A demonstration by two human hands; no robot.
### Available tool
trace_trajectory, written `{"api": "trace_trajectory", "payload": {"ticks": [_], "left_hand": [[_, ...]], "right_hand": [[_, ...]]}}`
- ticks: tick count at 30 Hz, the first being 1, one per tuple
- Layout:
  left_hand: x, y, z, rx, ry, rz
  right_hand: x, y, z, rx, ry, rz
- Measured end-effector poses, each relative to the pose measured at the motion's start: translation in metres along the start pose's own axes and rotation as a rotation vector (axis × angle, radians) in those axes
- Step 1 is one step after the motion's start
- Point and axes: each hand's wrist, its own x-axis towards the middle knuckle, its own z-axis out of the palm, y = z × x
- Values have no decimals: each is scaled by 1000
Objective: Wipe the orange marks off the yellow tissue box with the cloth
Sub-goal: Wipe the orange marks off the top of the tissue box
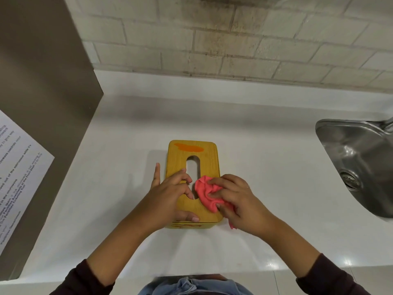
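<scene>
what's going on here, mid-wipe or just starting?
Mid-wipe, it seems. A person stands at a white counter with a yellow tissue box lying slot-up. The left hand braces the box's near left side, fingers at the slot edge. The right hand presses a bunched pink cloth onto the lid's near right part. An orange mark remains at the far end, untouched, and more orange shows on the near side face.
</scene>
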Motion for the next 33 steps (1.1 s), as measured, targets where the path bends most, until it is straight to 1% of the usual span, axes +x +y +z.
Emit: {"api": "trace_trajectory", "payload": {"ticks": [2,4,6,10,14,16,20,22,25,28,31,33], "left_hand": [[0,-1,1,-4,-1,2],[0,-1,1,-9,1,3],[1,-1,2,-18,9,-1],[2,-2,2,-17,20,1],[3,-1,1,-28,8,2],[3,-1,1,-30,-2,5],[2,-1,1,-16,4,1],[2,-2,2,-16,11,4],[2,-2,2,-7,18,13],[3,-2,1,-12,18,23],[3,-2,0,-20,10,26],[3,-2,0,-10,6,25]], "right_hand": [[8,2,-3,37,38,77],[17,-3,-1,38,66,113],[17,-10,3,28,70,95],[-2,-13,3,66,-38,7],[-11,-2,-8,146,-110,10],[-3,3,-11,161,-82,45],[15,0,-6,188,31,124],[12,-7,-1,174,17,112],[-5,-14,-1,137,-79,46],[-18,-7,-12,171,-122,7],[-10,2,-18,184,-110,53],[3,3,-16,156,-48,86]]}}
